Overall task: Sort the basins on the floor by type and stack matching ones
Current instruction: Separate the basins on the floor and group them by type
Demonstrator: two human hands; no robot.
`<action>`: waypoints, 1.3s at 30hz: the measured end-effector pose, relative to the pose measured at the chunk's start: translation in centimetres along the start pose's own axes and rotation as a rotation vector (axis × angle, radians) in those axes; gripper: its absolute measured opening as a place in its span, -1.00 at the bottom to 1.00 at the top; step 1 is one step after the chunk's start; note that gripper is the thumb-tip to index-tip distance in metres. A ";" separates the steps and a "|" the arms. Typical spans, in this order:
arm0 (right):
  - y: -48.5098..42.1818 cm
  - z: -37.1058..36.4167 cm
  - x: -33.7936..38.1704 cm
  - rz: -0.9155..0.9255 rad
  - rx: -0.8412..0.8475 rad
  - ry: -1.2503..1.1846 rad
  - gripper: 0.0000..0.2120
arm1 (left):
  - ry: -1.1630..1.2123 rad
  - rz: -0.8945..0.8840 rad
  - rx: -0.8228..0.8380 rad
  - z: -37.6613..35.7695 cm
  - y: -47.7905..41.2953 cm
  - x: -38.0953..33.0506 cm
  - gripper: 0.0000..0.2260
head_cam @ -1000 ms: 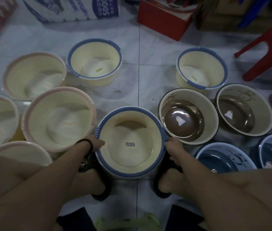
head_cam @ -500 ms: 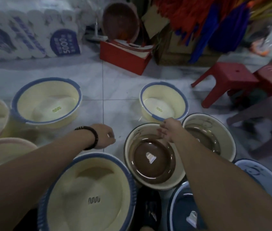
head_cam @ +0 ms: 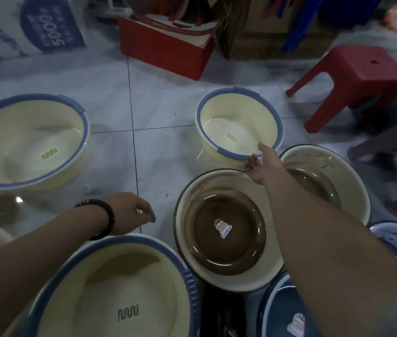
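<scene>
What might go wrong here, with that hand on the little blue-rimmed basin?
1. The right hand grips the small blue-rimmed basin by its near rim only, so it may tip or slip when lifted.
2. That arm reaches over the near brown basin and the far brown basin; pulling the small one back low could knock them.
3. The left hand holds nothing, so there is no second support.
</scene>
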State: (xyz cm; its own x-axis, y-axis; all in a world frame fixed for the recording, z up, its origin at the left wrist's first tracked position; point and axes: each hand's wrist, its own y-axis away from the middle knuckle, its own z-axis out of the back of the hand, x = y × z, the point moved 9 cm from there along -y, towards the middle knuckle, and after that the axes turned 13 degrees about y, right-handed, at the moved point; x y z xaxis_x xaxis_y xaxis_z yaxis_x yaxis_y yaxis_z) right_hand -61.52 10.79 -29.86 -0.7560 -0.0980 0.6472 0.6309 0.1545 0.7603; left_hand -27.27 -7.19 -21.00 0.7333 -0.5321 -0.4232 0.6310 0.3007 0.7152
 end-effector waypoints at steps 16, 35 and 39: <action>0.3 -2.9 -2.4 0.056 0.030 -0.062 -0.53 | 0.322 0.150 -0.083 0.2 -0.5 5.4 -0.79; 21.0 -7.5 2.0 0.356 0.161 0.415 -0.90 | 1.127 0.213 -0.529 5.6 15.7 12.1 -0.43; 27.4 -7.4 -3.2 0.391 0.315 0.651 -0.91 | 1.298 0.136 -0.719 5.6 21.9 15.6 -0.42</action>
State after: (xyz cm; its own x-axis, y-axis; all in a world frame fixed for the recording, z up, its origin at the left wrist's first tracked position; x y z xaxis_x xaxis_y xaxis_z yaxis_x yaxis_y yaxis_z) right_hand -40.48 8.10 -10.70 -0.1783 -0.5158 0.8380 0.6762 0.5545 0.4851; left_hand -3.43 -13.35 -8.88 0.2599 0.4734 -0.8416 0.2444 0.8110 0.5316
